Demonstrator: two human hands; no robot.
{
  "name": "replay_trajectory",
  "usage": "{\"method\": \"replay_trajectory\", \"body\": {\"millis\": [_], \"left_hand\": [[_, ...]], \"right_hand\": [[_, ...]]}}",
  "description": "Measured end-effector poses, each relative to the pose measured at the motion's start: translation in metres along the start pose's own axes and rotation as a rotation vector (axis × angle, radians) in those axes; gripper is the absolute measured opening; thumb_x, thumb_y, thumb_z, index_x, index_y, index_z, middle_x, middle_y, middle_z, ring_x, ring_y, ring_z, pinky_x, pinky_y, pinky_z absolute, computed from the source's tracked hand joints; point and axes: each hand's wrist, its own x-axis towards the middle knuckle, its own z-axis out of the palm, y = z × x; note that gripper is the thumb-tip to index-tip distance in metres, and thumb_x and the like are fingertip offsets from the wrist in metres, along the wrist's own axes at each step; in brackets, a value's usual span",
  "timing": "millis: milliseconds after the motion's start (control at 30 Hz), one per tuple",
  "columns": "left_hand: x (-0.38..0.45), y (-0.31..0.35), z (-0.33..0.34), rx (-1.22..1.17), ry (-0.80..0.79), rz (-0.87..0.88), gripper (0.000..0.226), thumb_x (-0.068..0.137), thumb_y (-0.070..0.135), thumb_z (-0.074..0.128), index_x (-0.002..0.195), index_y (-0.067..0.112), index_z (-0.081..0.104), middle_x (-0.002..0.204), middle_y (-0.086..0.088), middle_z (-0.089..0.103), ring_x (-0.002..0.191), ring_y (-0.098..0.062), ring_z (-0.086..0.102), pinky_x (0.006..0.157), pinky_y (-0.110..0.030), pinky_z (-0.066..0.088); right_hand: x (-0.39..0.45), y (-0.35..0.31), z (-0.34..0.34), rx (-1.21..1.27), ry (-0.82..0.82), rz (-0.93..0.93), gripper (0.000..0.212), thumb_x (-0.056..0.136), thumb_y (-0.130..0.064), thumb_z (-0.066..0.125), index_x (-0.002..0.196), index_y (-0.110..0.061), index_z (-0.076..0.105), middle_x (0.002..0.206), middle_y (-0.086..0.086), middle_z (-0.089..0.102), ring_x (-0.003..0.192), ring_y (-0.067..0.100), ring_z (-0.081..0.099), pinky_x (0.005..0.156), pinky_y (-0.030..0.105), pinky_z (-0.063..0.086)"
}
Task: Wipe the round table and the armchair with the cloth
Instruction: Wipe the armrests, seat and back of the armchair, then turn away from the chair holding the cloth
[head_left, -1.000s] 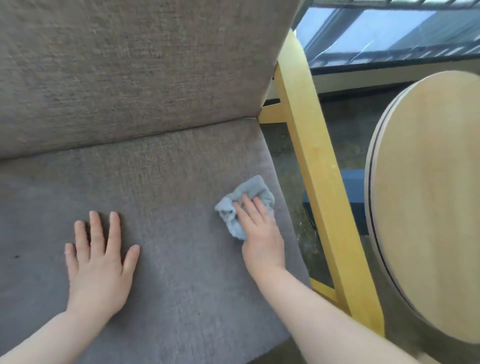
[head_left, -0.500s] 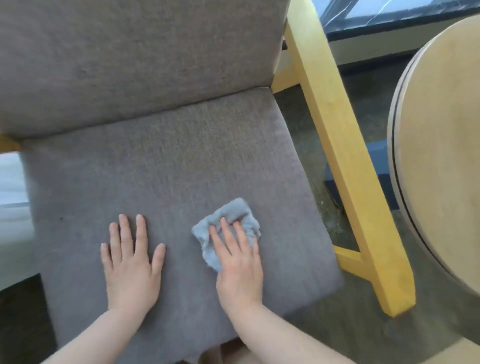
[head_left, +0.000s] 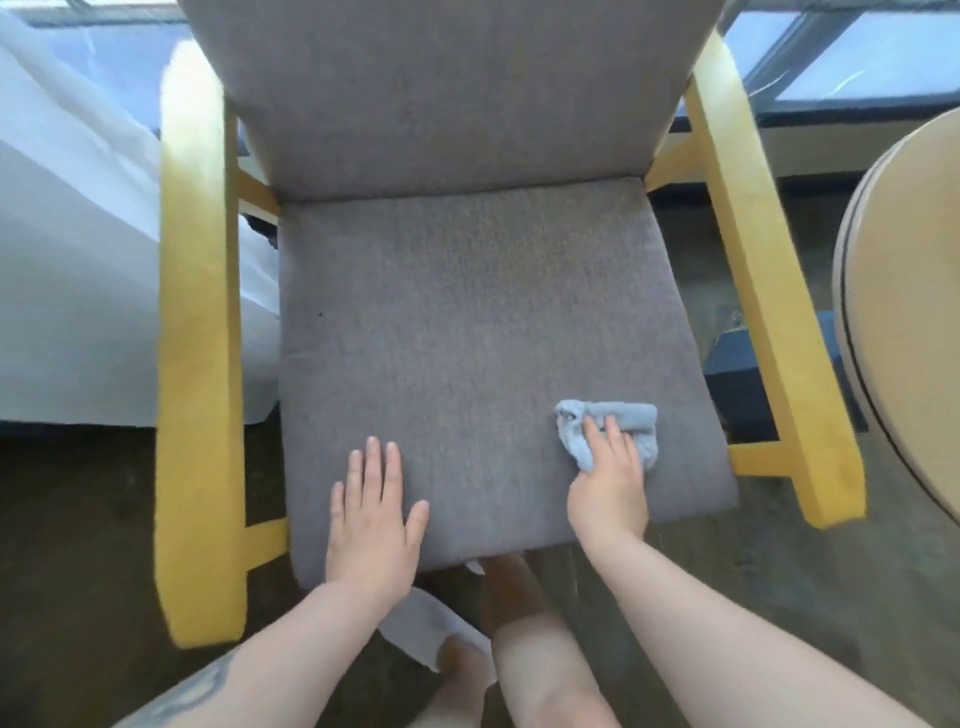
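Observation:
The armchair (head_left: 467, 322) fills the view, with grey fabric cushions and a yellow wooden frame. A crumpled light-blue cloth (head_left: 626, 420) lies on the seat near its front right corner. My right hand (head_left: 608, 483) presses down on the cloth, fingers spread over it. My left hand (head_left: 371, 519) rests flat on the front of the seat, fingers apart, holding nothing. The round table (head_left: 904, 322), pale wood with a dark line around its rim, shows partly at the right edge.
White curtain fabric (head_left: 67, 249) hangs to the left of the chair. A window (head_left: 841, 57) runs behind it. A dark blue block (head_left: 737, 379) sits on the floor between chair and table. My bare legs (head_left: 540, 654) are below the seat's front edge.
The view has pulled back and now shows the whole chair. My right hand has slid the cloth toward the seat's front right corner. My left hand stays flat on the seat.

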Motion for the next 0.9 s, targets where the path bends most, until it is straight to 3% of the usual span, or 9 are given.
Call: {"method": "replay_trajectory", "body": {"millis": [100,200,267,367,467,533,700,833,900], "left_hand": [[-0.030,0.000,-0.044,0.013,0.025,0.031,0.066,0.102,0.042,0.020,0.149,0.019,-0.019,0.157,-0.003,-0.024,0.143,-0.019,-0.023,0.118,-0.037,-0.006],[-0.062,0.002,-0.101,-0.037,0.018,-0.005,0.062,0.103,0.040,0.024,0.153,0.019,-0.005,0.160,-0.001,-0.012,0.147,-0.019,-0.010,0.120,-0.036,0.001],[-0.080,0.000,-0.141,-0.108,-0.015,-0.039,0.061,0.102,0.037,0.031,0.154,0.020,0.004,0.161,0.001,-0.002,0.148,-0.019,0.006,0.119,-0.034,0.011],[-0.103,-0.014,-0.202,-0.195,0.040,-0.059,0.058,0.100,0.032,0.040,0.153,0.021,0.018,0.161,0.001,0.011,0.143,-0.021,0.023,0.114,-0.033,0.022],[-0.131,-0.034,-0.263,-0.218,0.227,-0.097,0.054,0.099,0.030,0.041,0.150,0.020,0.027,0.159,0.000,0.018,0.143,-0.020,0.025,0.115,-0.035,0.023],[-0.156,-0.049,-0.291,-0.248,0.319,-0.149,0.053,0.100,0.030,0.039,0.150,0.021,0.027,0.159,0.001,0.019,0.143,-0.019,0.024,0.116,-0.035,0.021],[-0.238,-0.091,-0.311,-0.400,0.503,-0.408,0.052,0.101,0.028,0.038,0.151,0.025,0.025,0.159,0.005,0.015,0.144,-0.018,0.019,0.118,-0.033,0.015],[-0.331,-0.117,-0.304,-0.498,0.637,-0.737,0.051,0.097,0.027,0.042,0.148,0.031,0.033,0.158,0.012,0.016,0.138,-0.020,0.032,0.108,-0.034,0.034],[-0.380,-0.126,-0.292,-0.501,0.698,-0.912,0.051,0.095,0.026,0.043,0.146,0.031,0.036,0.158,0.011,0.019,0.135,-0.021,0.036,0.107,-0.032,0.034]], "right_hand": [[-0.019,-0.042,-0.040,-0.002,-0.176,-0.147,0.066,0.084,0.007,0.040,0.142,-0.025,0.043,0.154,-0.006,0.030,0.140,0.012,0.027,0.110,0.026,0.022],[-0.050,-0.083,-0.098,-0.057,-0.161,-0.375,0.063,0.081,0.005,0.044,0.134,-0.029,0.052,0.141,-0.010,0.048,0.132,0.010,0.037,0.117,0.030,0.006],[-0.066,-0.106,-0.136,-0.133,-0.110,-0.553,0.055,0.082,0.002,0.045,0.127,-0.028,0.056,0.130,-0.011,0.055,0.127,0.009,0.042,0.114,0.027,0.001],[-0.079,-0.136,-0.187,-0.250,-0.078,-0.776,0.046,0.081,-0.002,0.046,0.117,-0.025,0.061,0.122,-0.009,0.060,0.120,0.015,0.046,0.104,0.021,0.015],[-0.087,-0.170,-0.226,-0.291,-0.063,-0.845,0.043,0.080,-0.003,0.046,0.112,-0.027,0.064,0.116,-0.008,0.061,0.113,0.020,0.051,0.093,0.028,0.038],[-0.100,-0.197,-0.244,-0.305,-0.095,-0.885,0.050,0.079,-0.003,0.043,0.112,-0.036,0.062,0.112,-0.013,0.059,0.105,0.018,0.055,0.079,0.029,0.043],[-0.140,-0.268,-0.254,-0.361,-0.206,-1.073,0.050,0.074,-0.009,0.040,0.106,-0.041,0.061,0.104,-0.011,0.064,0.096,0.017,0.060,0.073,0.030,0.049],[-0.195,-0.322,-0.242,-0.443,-0.275,-1.360,0.038,0.079,-0.010,0.043,0.101,-0.034,0.062,0.102,-0.009,0.064,0.093,0.019,0.062,0.068,0.030,0.048],[-0.233,-0.343,-0.235,-0.482,-0.328,-1.514,0.037,0.081,-0.007,0.043,0.099,-0.033,0.062,0.102,-0.010,0.063,0.092,0.019,0.061,0.065,0.030,0.046]]}}
